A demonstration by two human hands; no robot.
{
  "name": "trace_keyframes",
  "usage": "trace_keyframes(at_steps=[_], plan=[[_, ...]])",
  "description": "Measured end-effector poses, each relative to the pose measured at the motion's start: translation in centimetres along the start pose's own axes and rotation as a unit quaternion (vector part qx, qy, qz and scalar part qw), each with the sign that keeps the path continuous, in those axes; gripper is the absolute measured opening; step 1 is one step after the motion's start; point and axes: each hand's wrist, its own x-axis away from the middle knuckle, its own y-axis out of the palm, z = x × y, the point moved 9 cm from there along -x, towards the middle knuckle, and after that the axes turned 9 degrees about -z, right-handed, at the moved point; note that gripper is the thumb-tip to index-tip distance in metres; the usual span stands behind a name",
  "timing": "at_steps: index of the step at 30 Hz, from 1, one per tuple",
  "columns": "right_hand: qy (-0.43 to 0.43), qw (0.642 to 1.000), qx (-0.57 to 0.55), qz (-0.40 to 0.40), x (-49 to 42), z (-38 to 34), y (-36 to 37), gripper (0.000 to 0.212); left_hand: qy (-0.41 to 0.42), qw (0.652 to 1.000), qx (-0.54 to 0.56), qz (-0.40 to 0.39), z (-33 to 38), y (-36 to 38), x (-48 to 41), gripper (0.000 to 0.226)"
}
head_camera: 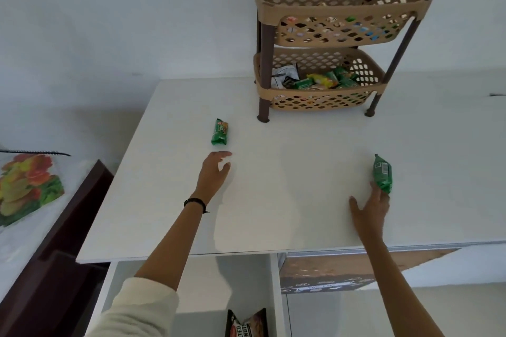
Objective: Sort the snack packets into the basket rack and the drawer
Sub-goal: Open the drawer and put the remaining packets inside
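One green snack packet (219, 132) lies on the white tabletop (301, 172) toward its left edge, just beyond the open-fingered left hand (213, 172). The right hand (369, 210) pinches another green packet (382, 174). The two-tier basket rack (328, 46) stands at the back; the open drawer (197, 295) below the front edge holds a dark nut packet (246, 323).

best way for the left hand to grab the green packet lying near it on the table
Pinch the green packet across its narrow middle, coming from above at its near end. It lies flat with its long axis pointing away from the left hand, which is open just short of it.
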Motion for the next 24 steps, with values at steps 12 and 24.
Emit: trace_keyframes(at_steps=[12, 24], plan=[[-0.041, 0.994, 0.081, 0.068, -5.0, 1.4, -2.0, 0.06, -0.04, 0.971, -0.233, -0.014, -1.0, -0.2, -6.8, 0.065], [-0.067, 0.99, 0.101, 0.067, -5.2, 1.1, -1.7, 0.049, -0.074, 0.968, -0.218, -0.098, -2.1, 1.9, -8.8, 0.059]])
